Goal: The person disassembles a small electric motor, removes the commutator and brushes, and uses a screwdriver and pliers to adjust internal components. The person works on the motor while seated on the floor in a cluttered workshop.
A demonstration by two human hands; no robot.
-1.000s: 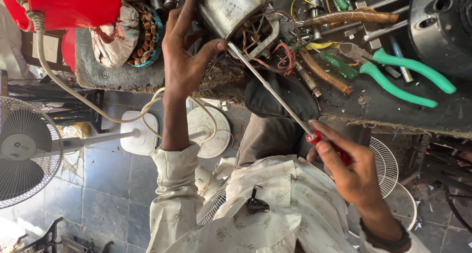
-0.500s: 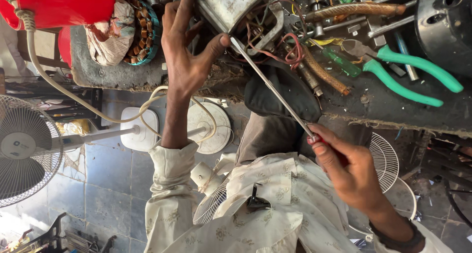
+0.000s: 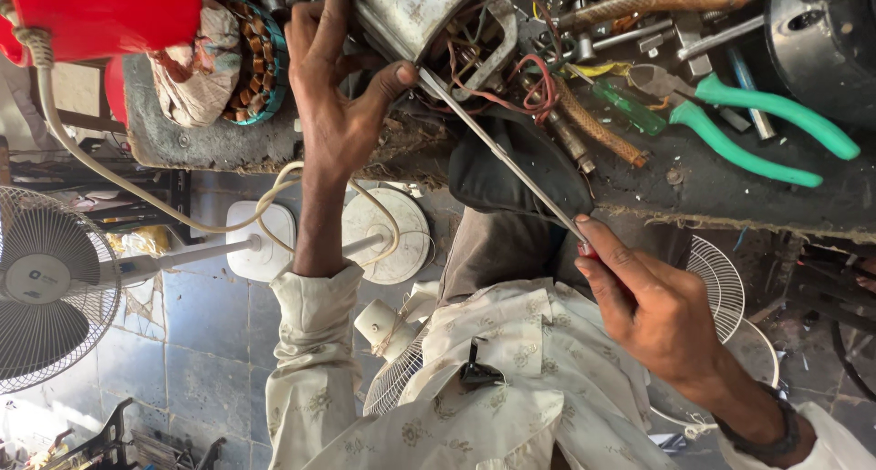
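Note:
My left hand (image 3: 342, 114) grips the side of a grey metal fan motor (image 3: 411, 9) on the workbench edge, with the thumb pressed by the motor's lower corner. Loose red and dark wires (image 3: 534, 87) hang from the motor. My right hand (image 3: 648, 306) is closed on the red handle (image 3: 589, 249) of a long screwdriver (image 3: 502, 160). Its thin steel shaft slants up and left, and the tip meets the motor beside my left thumb.
The dirty workbench (image 3: 730, 205) carries green-handled pliers (image 3: 757, 128), a green screwdriver (image 3: 630, 109), a copper-wound stator (image 3: 260, 64) and a black round part (image 3: 821, 32). A red container (image 3: 109, 14) sits top left. On the floor stand a pedestal fan (image 3: 46, 287), white fan bases (image 3: 260, 242) and a white cable (image 3: 137, 192).
Both hands stay nearly in place. My left thumb has shifted slightly up against the motor, and the screwdriver tip remains at the motor.

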